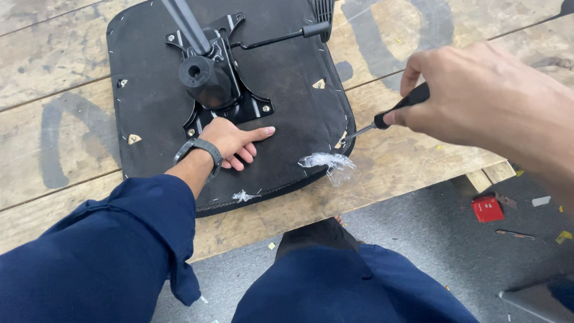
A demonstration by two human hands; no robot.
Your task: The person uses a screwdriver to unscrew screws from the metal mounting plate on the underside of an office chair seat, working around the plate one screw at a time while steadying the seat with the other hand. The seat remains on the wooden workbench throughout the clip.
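Note:
An upturned black chair seat [155, 107] lies on a wooden board, its black metal mounting plate [242, 104] and round post socket [203, 78] facing up. My left hand [236, 142] presses flat on the seat's underside just below the plate, a dark watch on its wrist. My right hand [478, 98] grips a black-handled screwdriver [388, 116]; its metal tip touches the seat's right edge near a small triangular tab. A scrap of clear plastic film [327, 162] hangs at that edge.
The wooden board [54, 72] carries faded dark painted marks. A lever [281, 36] sticks out from the plate to the right. On the grey floor at the right lie a small red box [487, 209] and paper scraps. My blue-trousered knees fill the bottom.

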